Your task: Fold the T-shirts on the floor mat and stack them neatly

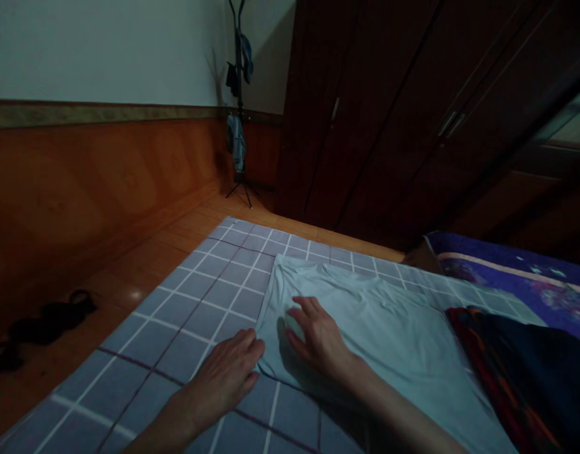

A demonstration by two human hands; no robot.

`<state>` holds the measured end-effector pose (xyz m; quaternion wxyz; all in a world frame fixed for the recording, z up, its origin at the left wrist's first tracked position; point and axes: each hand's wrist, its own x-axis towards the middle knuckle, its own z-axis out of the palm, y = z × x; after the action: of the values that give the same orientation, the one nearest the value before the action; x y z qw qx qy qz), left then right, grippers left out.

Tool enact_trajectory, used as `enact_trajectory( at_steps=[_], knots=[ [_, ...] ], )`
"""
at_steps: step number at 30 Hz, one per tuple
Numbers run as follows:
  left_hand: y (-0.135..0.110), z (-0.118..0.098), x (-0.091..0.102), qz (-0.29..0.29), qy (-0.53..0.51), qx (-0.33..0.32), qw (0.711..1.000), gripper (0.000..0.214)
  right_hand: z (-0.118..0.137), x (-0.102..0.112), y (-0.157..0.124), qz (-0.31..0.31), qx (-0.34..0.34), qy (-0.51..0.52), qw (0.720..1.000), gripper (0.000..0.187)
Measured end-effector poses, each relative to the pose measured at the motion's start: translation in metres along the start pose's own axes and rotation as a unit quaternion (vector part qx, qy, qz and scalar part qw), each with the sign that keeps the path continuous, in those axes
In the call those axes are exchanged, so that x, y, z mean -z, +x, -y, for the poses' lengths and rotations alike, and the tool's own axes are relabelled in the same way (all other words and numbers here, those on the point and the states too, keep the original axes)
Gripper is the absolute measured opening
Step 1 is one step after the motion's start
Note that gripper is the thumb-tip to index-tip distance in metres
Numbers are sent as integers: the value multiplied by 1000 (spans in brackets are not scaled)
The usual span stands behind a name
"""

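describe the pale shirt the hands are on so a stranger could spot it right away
Below the dark wooden wardrobe spreads a grey-blue mat checked with white lines. On it lies a pale blue-green T-shirt, the right hand on it and the left hand at its edge. The dark cloth beside it has a red edge; this one is plain.

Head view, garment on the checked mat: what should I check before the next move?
1. Right hand resting open on the garment: ok.
2. Left hand at the garment's left edge, open and holding nothing: ok.
3. Left fingertips gripping that edge: not ok, they aren't pinching it.
4. Garment smooth: not ok, wrinkles run across its upper part.
5. Garment's right edge clear of the dark cloth: cannot tell, that area is dim.
6. Garment lying on the mat: ok.
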<state>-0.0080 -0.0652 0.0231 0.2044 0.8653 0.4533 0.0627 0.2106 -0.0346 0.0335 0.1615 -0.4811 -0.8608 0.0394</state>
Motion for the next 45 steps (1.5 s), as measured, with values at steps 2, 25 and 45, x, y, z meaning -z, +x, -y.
enact_trajectory(
  at_steps=[2,25,45],
  knots=[
    [-2,5,-5,16,4,-7,1000,24,10,3,-47,37,16,11,999,36],
    [111,-91,-10,78,-24,-257,963,41,-19,27,-184,122,-44,81,988,75],
    [252,-100,-49,15,118,-158,980,58,-43,-18,-191,23,48,16,998,75]
  ],
)
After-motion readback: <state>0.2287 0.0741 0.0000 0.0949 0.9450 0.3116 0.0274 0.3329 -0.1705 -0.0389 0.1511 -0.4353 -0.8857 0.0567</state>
